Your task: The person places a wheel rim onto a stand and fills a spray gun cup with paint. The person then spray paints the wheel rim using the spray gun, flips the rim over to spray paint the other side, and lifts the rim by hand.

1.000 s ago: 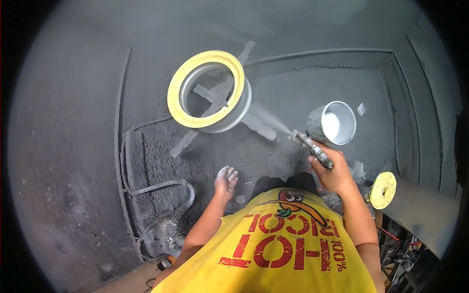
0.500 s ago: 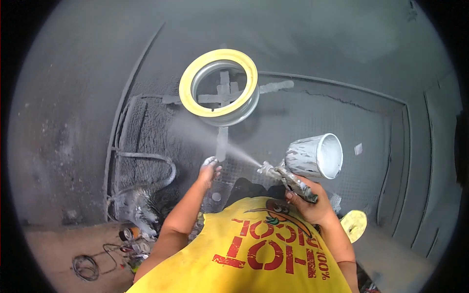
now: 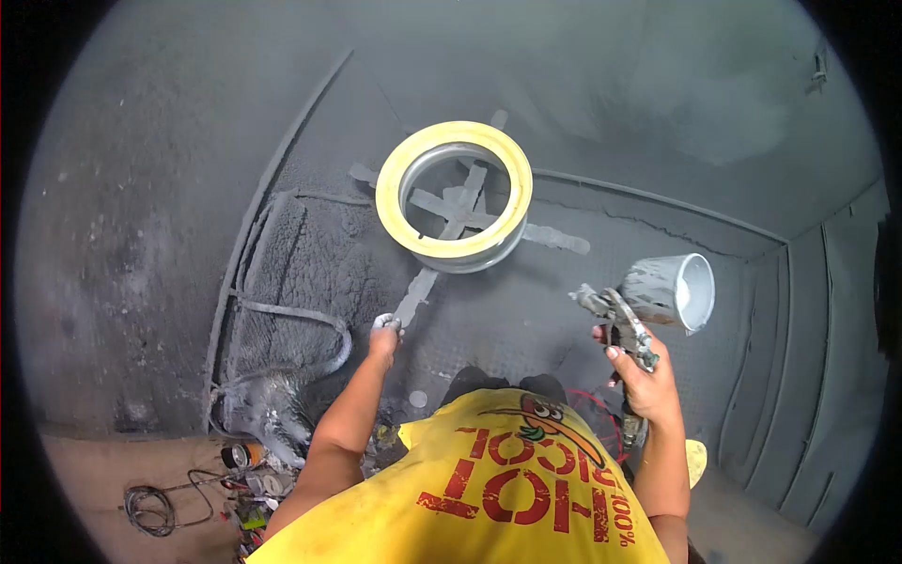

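Note:
A wheel rim (image 3: 388,193) with a yellow face and a grey barrel sits on a paint-crusted, cross-shaped stand (image 3: 458,204). My left hand (image 3: 384,338), its fingertips coated in pale paint, is closed on the end of the stand's near arm. In my right hand (image 3: 648,381) is a spray gun (image 3: 620,320), held to the right of the rim. Its paint cup (image 3: 656,289) is tilted and streaked with grey and white. No spray plume shows at the nozzle.
Grey overspray coats the booth walls and floor. A crusted hose (image 3: 296,310) curves along the left. Cans and clutter (image 3: 268,481) lie at lower left beside a coiled black cable (image 3: 150,508). A yellow round object (image 3: 696,461) shows partly behind my right arm.
The spray plume has stopped. My right hand has drawn the gun up and right, away from the rim. My left hand has closed on the stand's arm, and the stand has turned.

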